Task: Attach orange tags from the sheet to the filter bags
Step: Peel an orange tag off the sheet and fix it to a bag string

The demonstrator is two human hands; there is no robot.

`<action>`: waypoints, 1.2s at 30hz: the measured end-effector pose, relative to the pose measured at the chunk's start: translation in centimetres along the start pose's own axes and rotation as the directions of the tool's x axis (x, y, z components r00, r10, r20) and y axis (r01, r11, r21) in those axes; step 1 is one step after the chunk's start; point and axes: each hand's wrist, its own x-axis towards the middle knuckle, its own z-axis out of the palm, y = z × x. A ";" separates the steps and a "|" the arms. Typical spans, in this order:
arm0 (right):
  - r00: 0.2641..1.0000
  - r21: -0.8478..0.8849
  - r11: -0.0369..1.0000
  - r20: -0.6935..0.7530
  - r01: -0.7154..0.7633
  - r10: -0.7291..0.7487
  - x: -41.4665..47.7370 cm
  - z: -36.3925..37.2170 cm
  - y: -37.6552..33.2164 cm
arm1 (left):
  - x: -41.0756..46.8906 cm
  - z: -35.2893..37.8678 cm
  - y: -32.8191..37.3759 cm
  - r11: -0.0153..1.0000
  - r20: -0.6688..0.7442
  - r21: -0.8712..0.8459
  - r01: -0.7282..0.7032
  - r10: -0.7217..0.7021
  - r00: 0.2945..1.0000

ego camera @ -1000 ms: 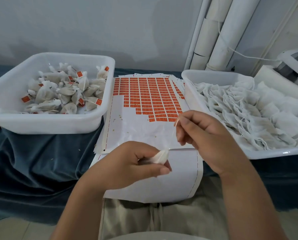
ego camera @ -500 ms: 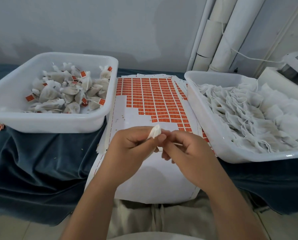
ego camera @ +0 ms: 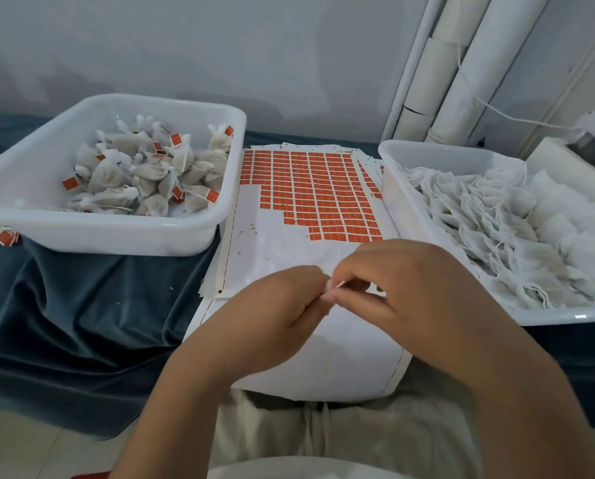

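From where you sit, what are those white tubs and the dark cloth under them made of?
Left tub and right tub: likely plastic, smooth, faintly glossy, with rounded moulded rims. Cloth: probably a velvety fabric, dark teal, with soft sheen along its folds.

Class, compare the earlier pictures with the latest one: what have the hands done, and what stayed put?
The right hand came down and left to meet the left hand, still pinching the string. The left hand keeps its grip on the filter bag, now mostly hidden. The tag sheet, the left tub and the right tub stayed put.
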 end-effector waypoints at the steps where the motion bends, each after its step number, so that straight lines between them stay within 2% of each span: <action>1: 1.000 0.028 0.999 0.006 0.015 -0.015 0.4 0.0 0.0 | -0.2 0.0 0.1 0.998 0.022 -0.062 -0.010 0.011 1.000; 3: 0.999 0.133 0.990 0.021 -0.036 0.034 1.2 -0.1 0.3 | -0.4 -0.2 0.2 0.976 0.057 -0.220 0.004 0.009 0.998; 5: 0.985 0.335 0.927 0.079 -0.168 0.150 1.9 -0.2 1.1 | -0.3 -0.3 0.2 0.937 0.052 -0.350 -0.027 0.048 0.998; 7: 0.963 0.552 0.789 0.164 -0.270 0.215 2.3 -0.2 1.7 | -0.3 -0.3 0.1 0.916 0.027 -0.392 -0.080 0.098 0.995; 10: 0.951 0.722 0.619 0.234 -0.310 0.203 1.8 0.4 2.0 | -0.3 -0.3 0.0 0.830 0.023 -0.555 -0.061 0.088 0.996; 12: 0.959 0.778 0.564 0.182 -0.275 0.217 1.2 1.1 1.8 | -0.3 -0.2 -0.1 0.723 0.007 -0.689 -0.045 0.069 0.998; 15: 0.956 0.818 0.542 0.029 -0.190 0.292 0.4 2.2 1.1 | -0.1 0.2 -0.1 0.621 -0.017 -0.783 -0.040 0.043 0.999; 17: 0.936 0.794 0.582 -0.048 -0.176 0.349 0.0 2.8 0.6 | 0.0 0.5 -0.1 0.563 -0.022 -0.826 -0.037 0.034 0.999; 19: 0.926 0.708 0.687 -0.130 -0.165 0.356 -0.3 3.0 0.2 | 0.1 0.7 -0.1 0.504 -0.017 -0.864 -0.024 0.019 1.000; 21: 0.932 0.563 0.821 -0.239 -0.095 0.272 -0.7 2.9 0.0 | 0.1 0.7 -0.1 0.458 -0.015 -0.889 -0.013 0.000 1.000; 23: 0.944 0.424 0.906 -0.295 -0.012 0.150 -0.9 2.7 -0.1 | 0.2 0.7 -0.1 0.437 -0.015 -0.899 -0.003 -0.024 1.000; 28: 0.983 0.345 0.938 -0.179 0.030 0.034 -0.7 1.6 0.3 | 0.0 0.0 -0.1 0.546 0.017 -0.835 0.065 -0.092 0.996; 32: 0.974 0.348 0.937 -0.212 0.001 0.077 -0.6 1.7 0.2 | -0.1 -0.4 0.2 0.628 0.074 -0.768 0.129 -0.113 0.991; 36: 0.956 0.348 0.933 -0.231 -0.090 0.179 -0.6 2.4 0.0 | 0.1 -0.2 0.4 0.639 0.061 -0.754 0.153 -0.165 0.984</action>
